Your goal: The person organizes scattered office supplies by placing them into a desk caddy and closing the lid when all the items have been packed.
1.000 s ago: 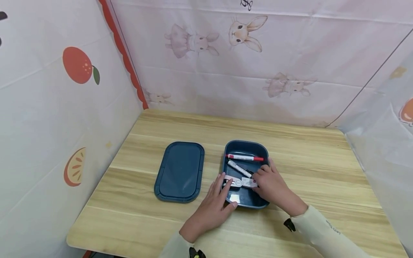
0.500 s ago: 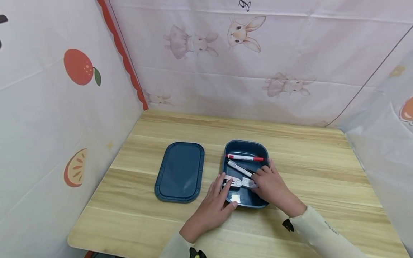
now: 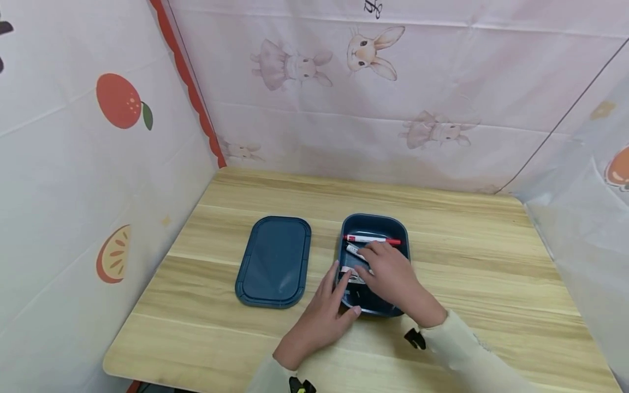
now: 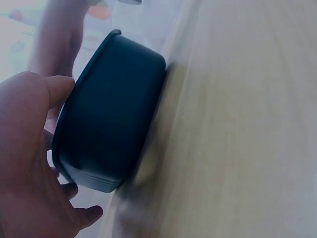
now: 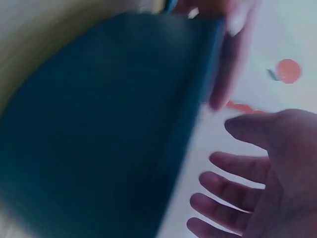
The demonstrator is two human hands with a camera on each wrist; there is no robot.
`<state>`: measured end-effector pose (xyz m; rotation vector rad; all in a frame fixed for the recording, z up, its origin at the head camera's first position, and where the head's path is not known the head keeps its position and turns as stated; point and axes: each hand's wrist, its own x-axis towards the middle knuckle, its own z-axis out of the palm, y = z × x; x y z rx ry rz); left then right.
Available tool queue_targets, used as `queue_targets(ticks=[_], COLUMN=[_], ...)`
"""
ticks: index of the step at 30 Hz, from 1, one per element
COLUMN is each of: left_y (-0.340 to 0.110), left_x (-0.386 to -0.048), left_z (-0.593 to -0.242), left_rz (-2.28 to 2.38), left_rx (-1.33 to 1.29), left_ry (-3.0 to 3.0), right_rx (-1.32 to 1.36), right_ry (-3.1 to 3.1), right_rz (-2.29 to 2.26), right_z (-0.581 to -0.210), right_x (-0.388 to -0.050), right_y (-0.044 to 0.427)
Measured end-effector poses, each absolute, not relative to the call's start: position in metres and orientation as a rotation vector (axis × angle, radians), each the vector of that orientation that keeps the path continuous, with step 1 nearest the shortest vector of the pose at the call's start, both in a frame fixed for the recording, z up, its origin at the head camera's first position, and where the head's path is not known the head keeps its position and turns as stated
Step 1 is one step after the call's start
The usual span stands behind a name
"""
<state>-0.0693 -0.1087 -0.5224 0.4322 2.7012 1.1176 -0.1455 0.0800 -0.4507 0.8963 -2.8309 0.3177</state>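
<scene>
A dark blue open box (image 3: 375, 220) stands on the table. My left hand (image 3: 321, 314) rests at its near left corner, fingers spread along the left rim, thumb near the front edge. In the left wrist view, the thumb touches the rim. My right hand (image 3: 393, 275) hovers over the box, its fingers extended and holding nothing in the right wrist view. Inside lie a red-capped marker (image 3: 366, 239) and a second white marker (image 3: 354, 250), partly covered by the right hand. A small pink-and-white object (image 3: 346, 270) lies by the left fingers, partly hidden; its kind is unclear.
A dark blue lid (image 3: 275, 262) lies flat on the wooden table (image 3: 196, 305), left of the box. Printed cloth walls (image 3: 314, 136) enclose the table at the back and both sides.
My right hand has moved left and up from the box's right side, now covering its middle. It hides the small white block that showed there earlier. The left hand has stayed in place.
</scene>
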Motion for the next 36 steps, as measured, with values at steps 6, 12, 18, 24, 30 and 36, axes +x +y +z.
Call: queue_targets(ticks=[6, 12, 18, 24, 30, 36], left_y=[-0.122, -0.158, -0.207, -0.237, -0.244, -0.247], left_x=[-0.066, -0.063, -0.058, -0.051, -0.046, -0.045], left_z=[-0.520, -0.519, -0.517, -0.514, -0.510, -0.506], left_rz=[1.196, 1.337, 1.271, 1.258, 1.210, 1.197], left_rx=[0.351, 0.076, -0.301, -0.645, -0.820, -0.919], left_ry=[2.766, 2.925, 3.056, 2.979, 2.932, 2.862], right_rx=[0.798, 0.813, 0.846, 0.790, 0.716, 0.609], right_ry=[-2.828, -2.840, -2.944, -3.133, -3.235, -3.297], right_rz=[0.558, 0.661, 0.667, 0.620, 0.636, 0.632], right_z=[-0.445, -0.435, -0.422, -0.426, -0.446, -0.460], right_x=[-0.137, -0.138, -0.160, -0.201, -0.237, -0.251], right_y=[0.042, 0.002, -0.037, -0.066, -0.083, -0.100])
